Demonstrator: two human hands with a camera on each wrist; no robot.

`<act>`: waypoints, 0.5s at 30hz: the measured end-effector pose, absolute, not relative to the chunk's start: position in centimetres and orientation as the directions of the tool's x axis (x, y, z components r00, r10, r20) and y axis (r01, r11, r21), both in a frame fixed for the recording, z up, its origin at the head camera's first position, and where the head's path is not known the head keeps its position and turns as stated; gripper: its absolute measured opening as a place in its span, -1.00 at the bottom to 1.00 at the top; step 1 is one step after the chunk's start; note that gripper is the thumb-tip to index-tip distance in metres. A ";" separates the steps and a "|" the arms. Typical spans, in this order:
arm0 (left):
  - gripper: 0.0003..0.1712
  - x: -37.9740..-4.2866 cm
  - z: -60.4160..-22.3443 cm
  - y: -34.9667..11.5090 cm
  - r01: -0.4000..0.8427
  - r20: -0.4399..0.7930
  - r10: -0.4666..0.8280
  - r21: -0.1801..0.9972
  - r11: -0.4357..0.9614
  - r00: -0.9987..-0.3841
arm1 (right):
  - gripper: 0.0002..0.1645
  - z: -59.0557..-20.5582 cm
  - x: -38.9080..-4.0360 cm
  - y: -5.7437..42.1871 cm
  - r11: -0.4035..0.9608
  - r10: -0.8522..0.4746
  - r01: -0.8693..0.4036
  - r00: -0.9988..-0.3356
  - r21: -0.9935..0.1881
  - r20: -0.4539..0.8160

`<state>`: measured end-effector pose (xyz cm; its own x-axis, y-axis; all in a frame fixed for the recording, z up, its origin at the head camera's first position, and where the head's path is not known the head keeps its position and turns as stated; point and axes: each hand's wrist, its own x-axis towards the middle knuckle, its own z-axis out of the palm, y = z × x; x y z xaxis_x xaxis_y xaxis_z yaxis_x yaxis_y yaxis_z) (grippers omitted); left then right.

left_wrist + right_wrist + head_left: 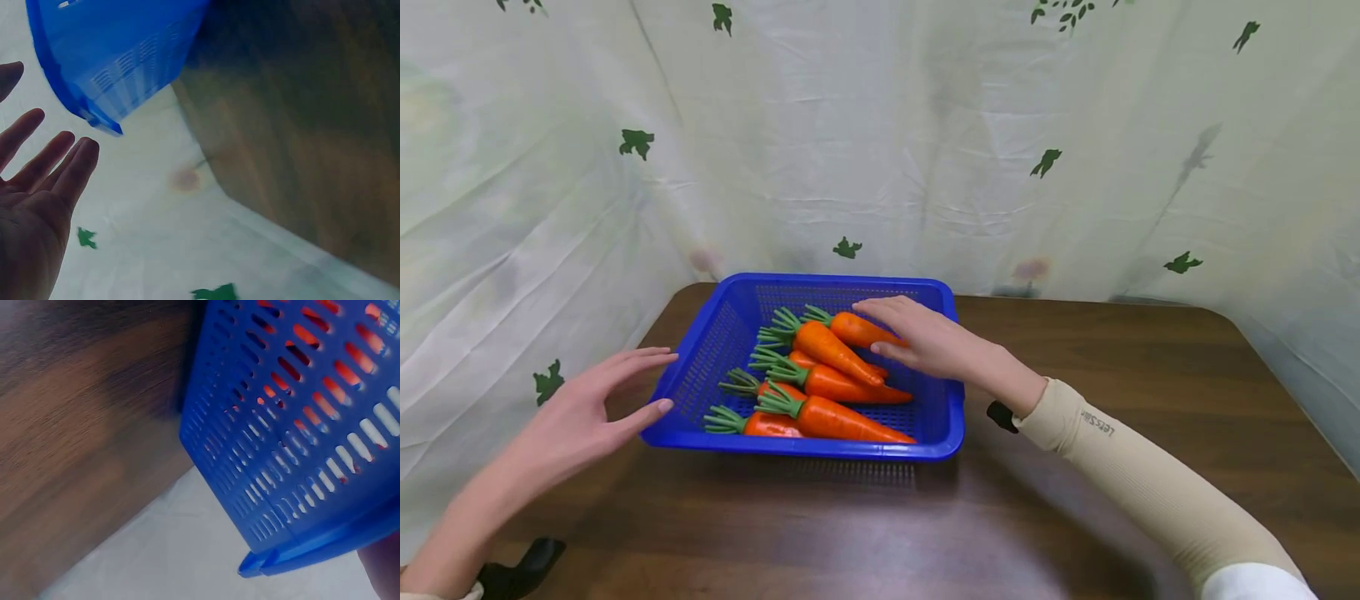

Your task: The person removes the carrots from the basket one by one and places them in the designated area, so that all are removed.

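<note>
A blue plastic basket (953,417) with slotted walls stands on the table and holds several orange carrots (850,421) with green stem tops. My right hand (917,333) reaches over the basket's right rim. Its fingers extend above the rearmost carrot (853,327), with the thumb lower, beside that carrot's narrow end; contact cannot be made out. In the right wrist view the basket wall (275,450) hides most of this hand. At the basket's left rim my left hand (583,408) has its fingers extended and thumb apart, holding nothing. The left wrist view shows this palm (31,219) beside the basket.
The brown wooden table (1112,375) extends to the right and in front of the basket. Behind and at the sides hangs a pale cloth (925,167) with green leaf-like prints.
</note>
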<state>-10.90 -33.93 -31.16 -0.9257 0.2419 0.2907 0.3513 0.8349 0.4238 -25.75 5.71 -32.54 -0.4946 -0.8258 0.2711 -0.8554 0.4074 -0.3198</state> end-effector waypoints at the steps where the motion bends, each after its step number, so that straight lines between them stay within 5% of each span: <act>1: -0.37 -10.8 -31.4 -34.2 0.339 0.280 0.231 0.439 0.832 -0.932 | -0.37 -32.6 -26.0 5.6 0.410 -0.825 -0.848 -0.502 -0.335 0.260; 9: -0.44 -10.4 -33.6 -34.9 0.284 0.218 0.182 0.694 0.662 -0.959 | -0.39 -32.7 -27.7 4.4 0.459 -0.804 -0.765 -0.574 -0.452 0.154; 15: -0.43 -10.2 -34.7 -35.3 0.252 0.205 0.147 0.739 0.625 -0.968 | -0.40 -33.0 -28.6 3.6 0.485 -0.789 -0.718 -0.606 -0.499 0.104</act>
